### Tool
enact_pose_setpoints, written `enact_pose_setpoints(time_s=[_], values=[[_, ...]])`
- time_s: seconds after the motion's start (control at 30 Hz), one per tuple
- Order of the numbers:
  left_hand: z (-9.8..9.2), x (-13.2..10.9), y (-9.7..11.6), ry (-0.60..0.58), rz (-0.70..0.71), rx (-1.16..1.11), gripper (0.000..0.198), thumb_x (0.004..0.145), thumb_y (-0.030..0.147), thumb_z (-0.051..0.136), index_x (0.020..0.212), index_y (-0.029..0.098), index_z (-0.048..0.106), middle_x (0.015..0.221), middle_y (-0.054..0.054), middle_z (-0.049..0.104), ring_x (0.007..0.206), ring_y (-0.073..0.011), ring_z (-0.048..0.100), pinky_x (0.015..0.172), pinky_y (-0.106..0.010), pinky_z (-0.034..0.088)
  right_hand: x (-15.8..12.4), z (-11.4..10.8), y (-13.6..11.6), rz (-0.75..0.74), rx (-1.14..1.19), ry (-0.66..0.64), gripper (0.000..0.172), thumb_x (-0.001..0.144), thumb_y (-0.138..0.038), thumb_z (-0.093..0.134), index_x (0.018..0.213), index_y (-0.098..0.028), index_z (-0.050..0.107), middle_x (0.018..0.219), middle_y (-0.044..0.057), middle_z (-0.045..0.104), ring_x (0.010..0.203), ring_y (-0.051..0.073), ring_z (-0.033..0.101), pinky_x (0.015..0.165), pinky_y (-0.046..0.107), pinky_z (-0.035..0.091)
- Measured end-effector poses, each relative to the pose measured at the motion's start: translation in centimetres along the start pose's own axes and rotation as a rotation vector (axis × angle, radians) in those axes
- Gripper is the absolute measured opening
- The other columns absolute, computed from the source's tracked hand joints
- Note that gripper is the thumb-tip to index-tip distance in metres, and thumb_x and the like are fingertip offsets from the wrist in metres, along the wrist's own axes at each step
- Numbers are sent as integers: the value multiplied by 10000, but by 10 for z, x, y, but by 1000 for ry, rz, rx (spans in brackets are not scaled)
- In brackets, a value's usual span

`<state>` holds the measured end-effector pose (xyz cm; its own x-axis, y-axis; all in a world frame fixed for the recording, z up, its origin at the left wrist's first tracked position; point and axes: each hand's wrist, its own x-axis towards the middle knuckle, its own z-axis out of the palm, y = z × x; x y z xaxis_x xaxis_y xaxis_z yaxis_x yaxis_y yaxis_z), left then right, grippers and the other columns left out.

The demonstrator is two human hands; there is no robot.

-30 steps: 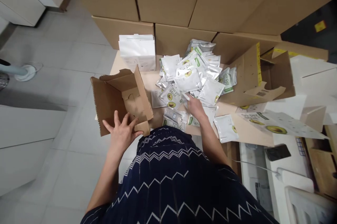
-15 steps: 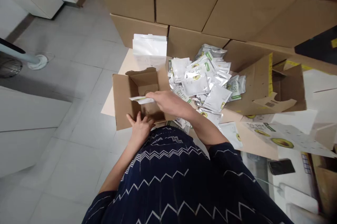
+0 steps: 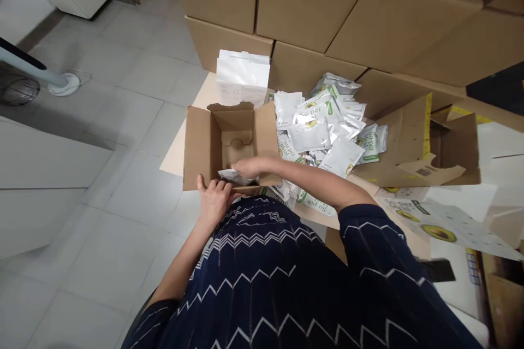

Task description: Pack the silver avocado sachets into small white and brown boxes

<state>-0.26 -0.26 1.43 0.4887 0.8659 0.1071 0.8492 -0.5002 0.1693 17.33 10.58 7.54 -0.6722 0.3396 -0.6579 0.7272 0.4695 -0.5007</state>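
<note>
An open cardboard box stands in front of me with its flaps spread. My left hand grips its near edge, fingers hooked over the rim. My right hand is down inside the box and holds a white sachet low against the near wall. The fingertips are partly hidden by the sachet. To the right of the box lies a loose heap of white Super Meal sachets printed with avocados.
Large cardboard cartons are stacked behind the table. A white paper packet leans there. On the right are an opened carton, a printed avocado sheet and a black phone-like object.
My right hand has lowered the sachet from above the box opening into the box, near its front wall. My left hand stays at the near edge. The view has shifted slightly.
</note>
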Motion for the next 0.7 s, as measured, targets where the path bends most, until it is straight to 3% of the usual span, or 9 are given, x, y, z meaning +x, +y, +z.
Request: enact_pose_setpoints(time_s=[0.2, 0.3, 0.4, 0.47, 0.53, 0.6, 0.7], values=[[3, -2, -1, 18, -8, 46, 243, 966, 407, 565, 930, 209, 702, 904, -91, 702, 903, -269, 629, 1147, -692, 166, 34, 18, 8, -45, -44, -85, 288, 933, -121, 527, 1159, -28, 679, 1115, 169, 716, 831, 169, 616, 655, 263, 392], [7, -3, -5, 73, -35, 60, 317, 960, 447, 564, 1049, 166, 681, 1064, -165, 693, 1010, -298, 641, 1149, -653, 220, 41, 20, 2, 26, -27, -28, 368, 933, -147, 551, 1273, -26, 620, 1212, 189, 697, 944, 210, 652, 674, 268, 419], [9, -1, -7, 130, -58, 28, 437, 954, 468, 563, 1196, 108, 627, 1255, -258, 642, 1210, -356, 591, 1146, -638, 240, 34, 19, -7, 83, 13, 97, 459, 939, -244, 595, 1352, -46, 563, 1258, 200, 681, 1016, 249, 667, 708, 285, 447], [10, 1, -7, 129, -64, -10, 499, 966, 449, 545, 1321, 99, 556, 1371, -274, 591, 1254, -359, 581, 1158, -639, 214, 21, 18, -12, 55, 34, 126, 392, 939, -250, 599, 1280, -57, 621, 1230, 198, 696, 1014, 256, 674, 741, 292, 459], [9, 2, -7, 97, -66, -50, 534, 981, 424, 523, 1409, 108, 486, 1371, -249, 612, 1170, -340, 643, 1173, -646, 168, -1, 15, -14, 2, 97, 175, 282, 953, -234, 569, 1155, -79, 690, 1156, 178, 726, 975, 239, 680, 770, 294, 471], [8, 4, -6, 55, -69, -78, 542, 987, 413, 513, 1442, 124, 461, 1316, -213, 663, 1067, -320, 691, 1184, -657, 120, -31, 14, -9, -66, 249, 372, 264, 983, -247, 514, 1108, -123, 711, 1110, 141, 740, 967, 209, 677, 813, 294, 486], [5, 5, -5, 16, -75, -93, 520, 989, 415, 507, 1441, 160, 481, 1328, -191, 664, 1092, -323, 687, 1193, -664, 68, -77, 24, 17, -104, 630, 914, 324, 1024, -342, 430, 1187, -205, 674, 1122, 83, 731, 952, 155, 678, 842, 289, 516]])
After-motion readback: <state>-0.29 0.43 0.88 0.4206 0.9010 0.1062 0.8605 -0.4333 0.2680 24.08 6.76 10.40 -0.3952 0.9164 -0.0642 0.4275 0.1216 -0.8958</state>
